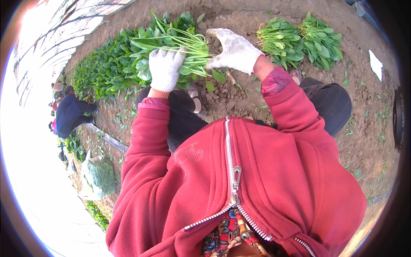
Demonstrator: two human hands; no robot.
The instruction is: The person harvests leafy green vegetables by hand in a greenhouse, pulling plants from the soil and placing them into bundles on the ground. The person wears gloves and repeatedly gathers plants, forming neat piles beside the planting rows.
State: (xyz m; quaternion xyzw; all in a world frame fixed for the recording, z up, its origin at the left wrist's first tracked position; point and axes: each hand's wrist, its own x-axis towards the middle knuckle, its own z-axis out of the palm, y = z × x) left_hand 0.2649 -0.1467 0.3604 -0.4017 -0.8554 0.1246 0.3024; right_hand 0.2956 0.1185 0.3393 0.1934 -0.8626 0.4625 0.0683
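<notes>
My left hand [166,68], in a white knitted glove, is closed on a bunch of leafy greens [192,53]; its pale stems point right and its leaves lie to the left. Just right of the stem ends, my right hand [234,51], in a soiled white glove, has thumb and fingers spread with nothing between them. Two cut bunches of greens, one nearer [280,40] and one farther right [321,41], lie on the soil beyond my right hand.
A dense bed of growing greens [109,67] stretches left. A person in dark clothes [72,112] bends at its far side. A filled clear plastic bag [99,176] stands lower left. White paper or plastic [375,64] lies at right. Bare soil [366,128] surrounds my feet.
</notes>
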